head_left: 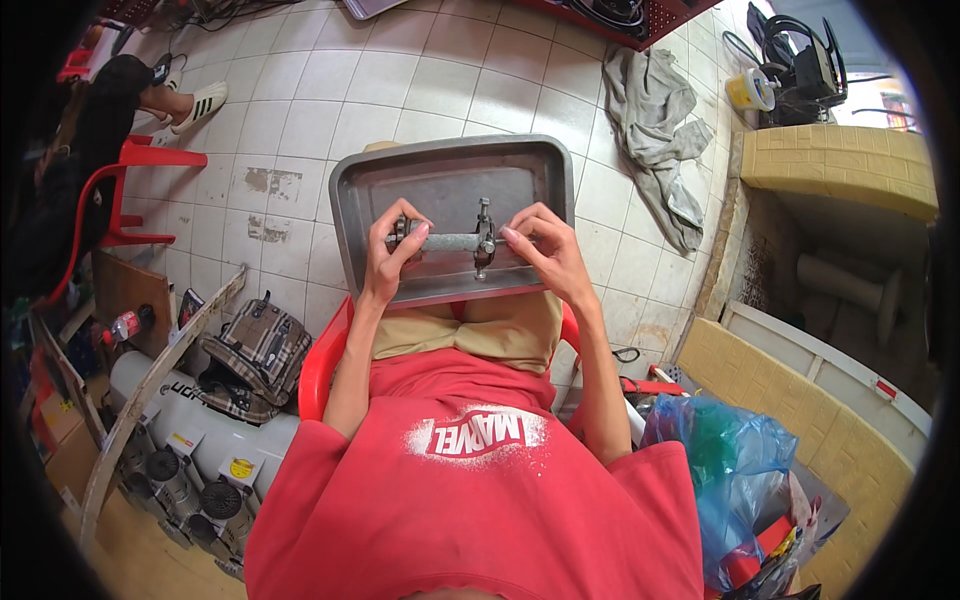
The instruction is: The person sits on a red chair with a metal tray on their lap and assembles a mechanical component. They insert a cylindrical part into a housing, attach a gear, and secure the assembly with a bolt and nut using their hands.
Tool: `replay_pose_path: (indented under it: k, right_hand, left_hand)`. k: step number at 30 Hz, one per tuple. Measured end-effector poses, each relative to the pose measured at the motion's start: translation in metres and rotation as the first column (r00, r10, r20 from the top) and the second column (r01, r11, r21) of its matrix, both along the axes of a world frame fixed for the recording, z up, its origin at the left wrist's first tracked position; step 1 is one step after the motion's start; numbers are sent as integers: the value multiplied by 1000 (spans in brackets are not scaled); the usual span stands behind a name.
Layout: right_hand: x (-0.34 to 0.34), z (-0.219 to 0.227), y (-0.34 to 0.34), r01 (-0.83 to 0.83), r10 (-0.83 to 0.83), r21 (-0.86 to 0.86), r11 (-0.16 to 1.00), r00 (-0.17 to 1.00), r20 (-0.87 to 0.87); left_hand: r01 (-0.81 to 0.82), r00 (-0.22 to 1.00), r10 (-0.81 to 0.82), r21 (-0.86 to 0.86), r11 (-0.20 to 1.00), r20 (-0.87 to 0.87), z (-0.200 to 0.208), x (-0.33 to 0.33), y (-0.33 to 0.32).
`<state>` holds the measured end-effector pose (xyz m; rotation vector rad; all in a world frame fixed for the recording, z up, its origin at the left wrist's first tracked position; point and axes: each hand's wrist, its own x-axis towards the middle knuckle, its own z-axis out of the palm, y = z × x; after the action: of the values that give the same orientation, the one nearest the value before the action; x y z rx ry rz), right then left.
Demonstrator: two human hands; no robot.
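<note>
A grey metal shaft assembly (450, 242) lies level above a dark grey rectangular tray (455, 297) that rests on my lap. It has a thick tube in the middle and a bolted collar (484, 238) toward its right, with bolts sticking out at top and bottom. My left hand (388, 250) is closed round the left end, thumb and fingers on a darker knobbed part. At the other end, my right hand (548, 252) pinches the thin rod beyond the collar. Fingers partly hide both ends.
A grey rag (655, 130) is on the tiled floor to the right. Left of my red chair (325, 360) are a plaid backpack (258, 350) and a white tank (215, 430) with motors. A blue plastic bag (720, 455) sits at my right. Another person's shoe (203, 107) shows at far left.
</note>
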<state>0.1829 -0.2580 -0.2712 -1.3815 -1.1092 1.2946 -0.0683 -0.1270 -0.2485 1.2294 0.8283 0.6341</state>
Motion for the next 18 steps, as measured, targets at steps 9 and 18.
replay_pose_path:
  k: [9, 18]
  right_hand:
    - [-11, 16, 3, 143, -139, 25, 989, 983, -121]
    - [-20, 29, 6, 124, -123, 62, 990, 992, -9]
  left_hand:
    - [-13, 1000, 13, -22, 1000, 8, -5, -6, -2]
    - [15, 999, -14, 25, 1000, -34, -14, -8, -6]
